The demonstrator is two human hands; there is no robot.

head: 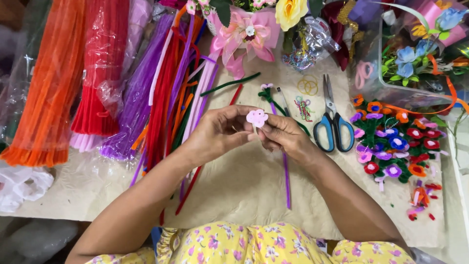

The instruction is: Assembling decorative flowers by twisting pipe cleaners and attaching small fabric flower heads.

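A small pale pink pipe-cleaner flower (257, 117) with a dark centre is held up between both my hands above the table. My left hand (220, 131) pinches it from the left with thumb and fingertips. My right hand (285, 135) grips it from the right and below. A purple pipe cleaner (287, 181) lies under my right wrist on the cream table cover (244, 190). A finished small flower on a green stem (268, 93) lies just beyond my hands.
Blue-handled scissors (333, 122) lie to the right of my hands. Several small pipe-cleaner flowers (395, 142) are heaped at the right. Bundles of orange (46, 88), red (100, 73) and purple (141, 93) pipe cleaners lie at the left. A clear box of flowers (415, 58) stands at back right.
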